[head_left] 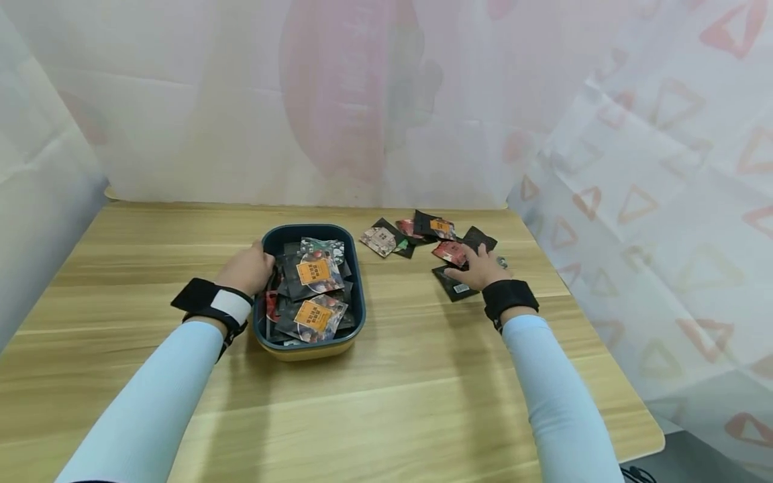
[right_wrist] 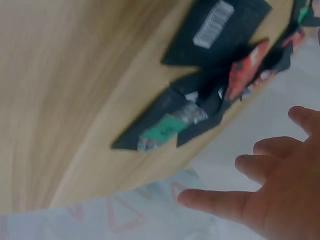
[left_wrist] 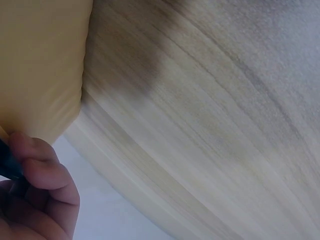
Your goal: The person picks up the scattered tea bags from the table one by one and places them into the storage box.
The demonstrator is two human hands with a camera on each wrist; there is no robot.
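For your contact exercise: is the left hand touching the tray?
Touching. The head view shows the left hand on the tray rim; the left wrist view shows fingers curled round it.

A light wooden worktop [head_left: 386, 402] fills the view; at 12 o'clock a white curtain [head_left: 241, 100], at 3 o'clock a triangle-patterned sheet [head_left: 664, 201].

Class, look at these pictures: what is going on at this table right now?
A person sits at a light wooden table. Their left hand grips the rim of a dark blue oval tray partly filled with small foil packets. Their right hand, fingers spread, rests on a scattered pile of black and red packets lying to the tray's right.
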